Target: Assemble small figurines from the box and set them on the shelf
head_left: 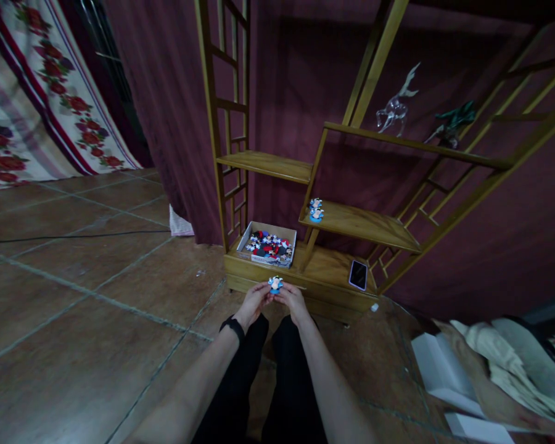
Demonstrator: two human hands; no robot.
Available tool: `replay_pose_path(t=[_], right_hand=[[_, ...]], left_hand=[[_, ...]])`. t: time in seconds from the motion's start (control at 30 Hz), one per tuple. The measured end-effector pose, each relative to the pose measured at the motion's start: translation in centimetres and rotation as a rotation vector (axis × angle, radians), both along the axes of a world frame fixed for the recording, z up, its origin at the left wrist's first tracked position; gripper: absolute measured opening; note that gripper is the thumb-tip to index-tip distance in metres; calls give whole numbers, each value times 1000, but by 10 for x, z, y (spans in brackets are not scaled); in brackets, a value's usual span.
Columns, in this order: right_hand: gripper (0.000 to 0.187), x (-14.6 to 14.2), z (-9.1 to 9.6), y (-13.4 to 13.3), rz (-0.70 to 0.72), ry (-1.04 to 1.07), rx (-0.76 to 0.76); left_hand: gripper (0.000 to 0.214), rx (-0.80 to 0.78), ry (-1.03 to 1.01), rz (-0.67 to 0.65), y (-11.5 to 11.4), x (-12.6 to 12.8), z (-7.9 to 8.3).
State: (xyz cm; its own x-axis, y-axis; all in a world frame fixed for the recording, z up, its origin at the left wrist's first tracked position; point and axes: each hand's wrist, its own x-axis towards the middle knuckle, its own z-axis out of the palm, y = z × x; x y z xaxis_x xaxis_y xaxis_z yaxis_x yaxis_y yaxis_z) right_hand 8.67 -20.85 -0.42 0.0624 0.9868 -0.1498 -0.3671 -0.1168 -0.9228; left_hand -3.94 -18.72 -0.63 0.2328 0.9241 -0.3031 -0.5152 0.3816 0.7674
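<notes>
Between my two hands is a small blue and white figurine (275, 284), held upright in front of the shelf's base. My left hand (255, 300), with a black band on the wrist, has its fingers closed on the figurine's left side. From the other side my right hand (290, 297) grips it too. Just beyond, an open cardboard box (283, 262) holds a heap of small red, black, white and blue figures (268, 245). Two similar blue and white figurines (316, 214) stand one behind the other at the left end of a middle shelf (365, 225).
A wooden display rack (263, 165) stands against a dark red curtain (166, 123). A phone (357, 275) lies on its lowest board. Above are a clear horse ornament (393, 112) and a dark green ornament (456, 120). White boxes (444, 367) sit at right; a cable (78, 237) crosses the tiled floor.
</notes>
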Motion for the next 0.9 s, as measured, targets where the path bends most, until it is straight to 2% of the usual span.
replay_pose_path(t=[0.23,0.4,0.53,0.73,0.9], right_hand=[[34,1,-3,-1,33,-7,44],[42,2,-8,0,-16,-126,54],[45,3,-11,1,-26,-178,44],[38,-2,-6,-4,-44,-69,27],[33,-4,-5,-5,-54,-137,23]], left_hand=[[19,-11,63,-7,0,0,0],[25,9,93,-42,-1,2,0],[25,12,109,-19,-2,4,1],[27,59,129,27,-3,6,0],[34,113,188,57,-4,6,-1]])
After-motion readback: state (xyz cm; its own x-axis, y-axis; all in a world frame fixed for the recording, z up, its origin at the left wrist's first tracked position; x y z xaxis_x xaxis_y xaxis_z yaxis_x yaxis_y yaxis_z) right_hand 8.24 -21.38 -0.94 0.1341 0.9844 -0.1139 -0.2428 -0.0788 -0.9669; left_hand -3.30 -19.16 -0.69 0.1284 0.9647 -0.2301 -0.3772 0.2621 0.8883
